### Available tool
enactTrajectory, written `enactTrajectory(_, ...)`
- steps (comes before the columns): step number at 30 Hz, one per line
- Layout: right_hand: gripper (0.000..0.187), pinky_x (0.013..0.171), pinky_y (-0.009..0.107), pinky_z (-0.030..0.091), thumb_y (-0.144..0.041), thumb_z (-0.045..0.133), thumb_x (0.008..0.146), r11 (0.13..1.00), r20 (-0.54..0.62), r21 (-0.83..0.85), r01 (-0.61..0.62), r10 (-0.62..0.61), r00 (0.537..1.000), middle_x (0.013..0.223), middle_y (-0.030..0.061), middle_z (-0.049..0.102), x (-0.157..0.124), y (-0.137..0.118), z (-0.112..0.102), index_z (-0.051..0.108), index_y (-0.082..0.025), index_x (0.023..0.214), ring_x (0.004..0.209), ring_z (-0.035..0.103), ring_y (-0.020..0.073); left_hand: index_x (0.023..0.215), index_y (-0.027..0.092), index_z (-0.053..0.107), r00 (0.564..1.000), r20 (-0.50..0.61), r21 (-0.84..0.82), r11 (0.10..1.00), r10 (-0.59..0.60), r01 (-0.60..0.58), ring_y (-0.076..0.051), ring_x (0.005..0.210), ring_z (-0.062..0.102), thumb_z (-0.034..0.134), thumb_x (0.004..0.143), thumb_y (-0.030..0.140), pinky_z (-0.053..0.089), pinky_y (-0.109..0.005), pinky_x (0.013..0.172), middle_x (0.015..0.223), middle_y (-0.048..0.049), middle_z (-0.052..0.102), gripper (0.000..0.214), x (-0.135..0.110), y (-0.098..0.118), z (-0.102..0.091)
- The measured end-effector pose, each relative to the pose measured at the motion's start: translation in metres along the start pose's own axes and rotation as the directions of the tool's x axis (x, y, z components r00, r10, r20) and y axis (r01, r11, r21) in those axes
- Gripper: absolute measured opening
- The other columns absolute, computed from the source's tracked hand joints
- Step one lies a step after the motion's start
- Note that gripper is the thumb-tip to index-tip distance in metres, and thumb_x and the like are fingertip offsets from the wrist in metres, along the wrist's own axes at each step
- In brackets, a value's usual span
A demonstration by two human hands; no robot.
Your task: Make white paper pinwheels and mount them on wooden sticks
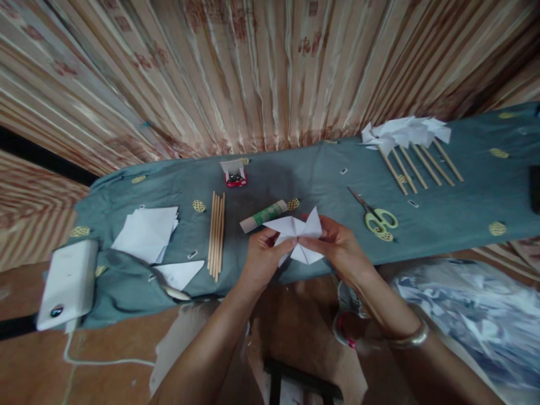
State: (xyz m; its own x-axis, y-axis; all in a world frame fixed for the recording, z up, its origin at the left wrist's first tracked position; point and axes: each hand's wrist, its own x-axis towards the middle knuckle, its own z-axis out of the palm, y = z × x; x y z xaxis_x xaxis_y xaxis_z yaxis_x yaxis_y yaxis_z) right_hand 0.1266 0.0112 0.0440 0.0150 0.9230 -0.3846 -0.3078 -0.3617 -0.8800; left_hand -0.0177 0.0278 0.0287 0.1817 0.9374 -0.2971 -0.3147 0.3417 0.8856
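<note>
We are holding a white folded-paper pinwheel (298, 226). Left hand (262, 254) and right hand (342, 246) are clamping fingers on its sides.

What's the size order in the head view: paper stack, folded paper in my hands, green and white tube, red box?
1. Paper stack and folded paper: close, the latter partly hidden, so unranked
2. Green and white tube
3. Red box

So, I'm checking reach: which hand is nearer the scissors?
Right. The right hand is just to the left of the scissors, not touching them; the left hand is farther left, beyond the folded white paper that both hands hold.
</note>
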Motion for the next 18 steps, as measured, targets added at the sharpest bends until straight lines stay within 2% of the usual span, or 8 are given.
enactTrajectory(5, 0.046, 0.052, 0.025, 0.045, -0.032, 0.087, 0.050, 1.000, 0.018, 0.023, 0.003, -0.004, 1.000, 0.066, -0.0028, 0.069, 0.001, 0.002, 0.005, 0.064, -0.018, 0.088, 0.053, 0.059, 0.0130, 0.080, 0.015, 0.074, 1.000, -0.002, -0.001, 1.000, -0.006, 0.006, -0.017, 0.069, 0.064, 0.085, 0.052, 0.030, 0.050, -0.030, 0.072, 0.075, -0.0016, 0.073, 0.033, -0.003, 0.002, -0.001)
enactTrajectory(9, 0.047, 0.055, 0.028, 0.048, -0.032, 0.087, 0.051, 0.998, 0.011, 0.056, 0.006, -0.007, 1.000, 0.072, 0.0002, 0.073, 0.004, 0.001, 0.004, 0.067, -0.018, 0.092, 0.057, 0.063, 0.0156, 0.086, 0.016, 0.074, 0.997, -0.008, 0.033, 0.997, 0.075, -0.075, -0.019, 0.080, 0.066, 0.083, 0.057, 0.034, 0.051, -0.031, 0.077, 0.085, -0.0049, 0.075, 0.035, -0.007, 0.008, -0.004)
enactTrajectory(11, 0.047, 0.057, 0.029, 0.049, -0.031, 0.088, 0.052, 0.998, -0.014, 0.056, 0.015, -0.014, 1.000, 0.075, 0.0004, 0.074, 0.005, 0.000, 0.000, 0.068, -0.019, 0.093, 0.060, 0.065, 0.0167, 0.090, 0.016, 0.073, 0.991, -0.040, 0.109, 0.986, 0.131, -0.126, -0.019, 0.082, 0.067, 0.078, 0.064, 0.038, 0.051, -0.030, 0.077, 0.088, -0.0059, 0.074, 0.034, -0.006, 0.015, -0.014)
enactTrajectory(13, 0.046, 0.059, 0.029, 0.050, -0.030, 0.088, 0.052, 0.997, -0.037, 0.069, 0.021, -0.018, 0.999, 0.077, -0.0001, 0.075, 0.006, 0.000, -0.005, 0.068, -0.020, 0.093, 0.062, 0.066, 0.0171, 0.094, 0.017, 0.073, 0.975, -0.077, 0.268, 0.946, 0.209, -0.182, -0.018, 0.077, 0.066, 0.069, 0.074, 0.041, 0.050, -0.030, 0.071, 0.088, -0.0061, 0.073, 0.032, -0.003, 0.024, -0.032)
enactTrajectory(15, 0.046, 0.060, 0.028, 0.051, -0.029, 0.088, 0.053, 0.996, -0.047, 0.082, 0.027, -0.024, 0.999, 0.077, -0.0005, 0.075, 0.006, -0.001, -0.009, 0.068, -0.020, 0.094, 0.062, 0.066, 0.0168, 0.092, 0.018, 0.073, 0.910, -0.129, 0.516, 0.810, 0.394, -0.278, -0.017, 0.076, 0.063, 0.062, 0.081, 0.037, 0.049, -0.030, 0.072, 0.087, -0.0058, 0.071, 0.025, 0.003, 0.032, -0.057)
enactTrajectory(16, 0.046, 0.060, 0.027, 0.051, -0.028, 0.088, 0.053, 0.996, -0.048, 0.087, 0.031, -0.026, 0.998, 0.077, -0.0008, 0.075, 0.006, -0.001, -0.011, 0.069, -0.020, 0.094, 0.062, 0.066, 0.0164, 0.090, 0.018, 0.073, 0.864, -0.128, 0.659, 0.692, 0.487, -0.293, -0.018, 0.079, 0.062, 0.061, 0.081, 0.032, 0.048, -0.031, 0.075, 0.087, -0.0060, 0.070, 0.020, 0.007, 0.035, -0.071)
enactTrajectory(18, 0.046, 0.059, 0.026, 0.051, -0.028, 0.088, 0.053, 0.995, -0.047, 0.094, 0.032, -0.028, 0.998, 0.076, -0.0010, 0.075, 0.005, -0.003, -0.012, 0.069, -0.020, 0.094, 0.061, 0.066, 0.0153, 0.088, 0.018, 0.073, 0.791, -0.091, 0.870, 0.435, 0.605, -0.233, -0.022, 0.089, 0.060, 0.059, 0.081, 0.023, 0.046, -0.034, 0.084, 0.091, -0.0078, 0.068, 0.016, 0.014, 0.038, -0.094)
